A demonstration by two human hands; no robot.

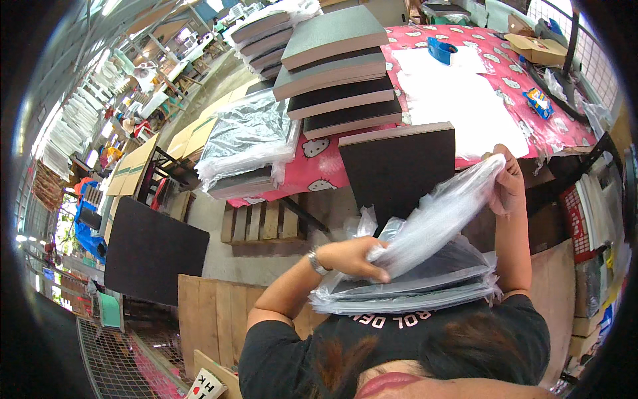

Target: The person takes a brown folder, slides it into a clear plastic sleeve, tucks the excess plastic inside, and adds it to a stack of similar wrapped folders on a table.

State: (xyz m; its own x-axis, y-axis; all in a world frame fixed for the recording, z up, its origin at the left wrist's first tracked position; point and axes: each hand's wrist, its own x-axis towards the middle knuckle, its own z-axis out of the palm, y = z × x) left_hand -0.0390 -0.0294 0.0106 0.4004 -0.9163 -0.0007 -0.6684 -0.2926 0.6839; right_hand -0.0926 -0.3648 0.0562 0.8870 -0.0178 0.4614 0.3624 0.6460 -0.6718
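A crumpled clear plastic bag (442, 216) stretches slantwise between my two hands. My left hand (352, 258), with a watch at the wrist, is closed on its near left end. Farther up on the right, my right hand (508, 183) grips the other end, its fingers partly hidden by the plastic. Below the bag, close against my body, lies a pile of flat dark pieces in clear plastic (412, 292). A thick black book-like block (399, 166) stands upright just beyond, by the table's near edge.
Thick dark blocks in a stack (339, 86) stand on the pink-covered table (571, 133), beside plastic-wrapped ones (246, 130). White sheets (458, 110) and a blue tape dispenser (440, 51) lie to the right. A black board (156, 249) and a wooden pallet (266, 223) are at left.
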